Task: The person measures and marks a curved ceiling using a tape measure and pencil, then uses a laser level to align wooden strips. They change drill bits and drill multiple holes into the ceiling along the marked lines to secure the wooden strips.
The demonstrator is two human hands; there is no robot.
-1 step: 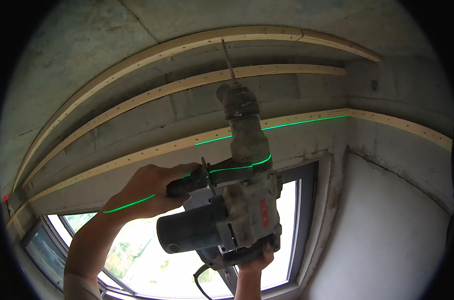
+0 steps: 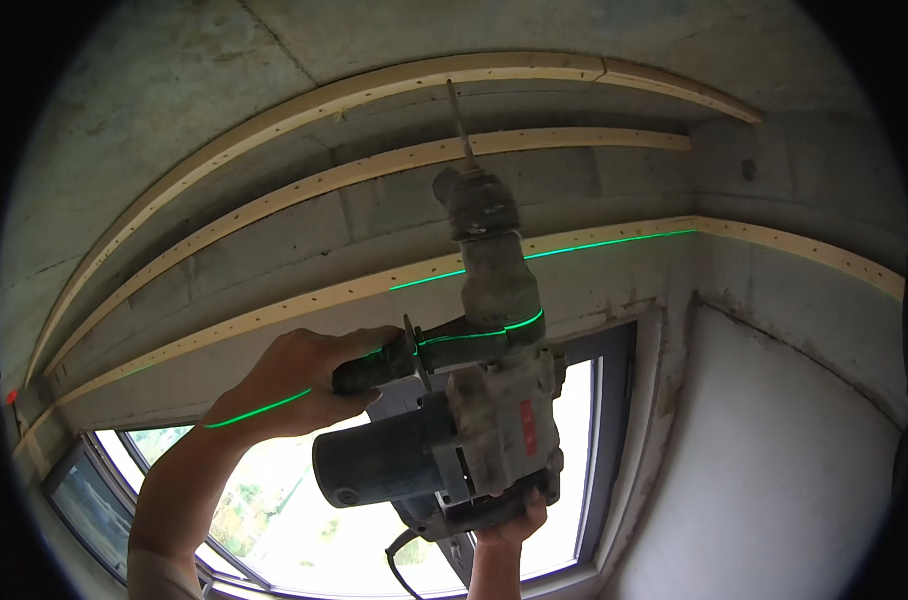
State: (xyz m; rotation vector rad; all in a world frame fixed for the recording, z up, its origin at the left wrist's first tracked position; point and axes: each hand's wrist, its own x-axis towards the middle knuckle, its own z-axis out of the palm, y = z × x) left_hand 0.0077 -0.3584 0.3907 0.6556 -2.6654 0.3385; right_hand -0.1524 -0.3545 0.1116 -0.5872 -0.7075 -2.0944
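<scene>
Overhead I hold up a large dusty rotary hammer drill (image 2: 499, 420), its nose pointing upward. My left hand (image 2: 309, 375) is closed around the black side handle (image 2: 374, 370), left of the drill's neck. Below the body, my right hand (image 2: 519, 522) grips the rear handle (image 2: 474, 512), with some of its fingers hidden behind it. A long thin drill bit (image 2: 459, 120) sticks out of the chuck (image 2: 482, 208). Its tip meets the uppermost wooden batten (image 2: 394, 88) in the picture; whether it has gone into the wood I cannot tell.
Two more pale battens (image 2: 324, 183) (image 2: 304, 300) with rows of dark holes run along the concrete wall. A green laser line crosses the lowest batten, the drill and my left forearm. Behind the drill is a bright window (image 2: 284, 500). A black cord (image 2: 399, 565) hangs from the drill.
</scene>
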